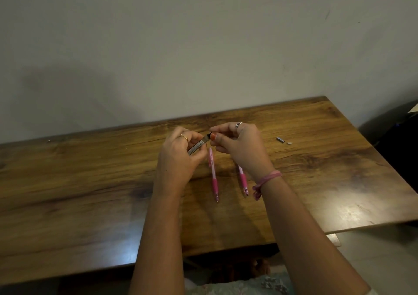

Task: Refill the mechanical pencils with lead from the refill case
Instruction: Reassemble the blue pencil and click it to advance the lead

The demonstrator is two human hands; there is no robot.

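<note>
Above table (pixel 90 181) | refill case (pixel 198 146) in left hand (pixel 178 156) | right fingers (pixel 214 137) at tip

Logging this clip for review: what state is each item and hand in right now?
refill case: held off the table, tilted
left hand: grips the case
right hand: pinches the case's top end
left pencil: lying flat
right pencil: lying flat, partly hidden
metal cap: loose on table
eraser: loose beside cap

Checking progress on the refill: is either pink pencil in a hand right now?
No, both pink pencils lie on the table; the hands hold only the refill case.
</note>
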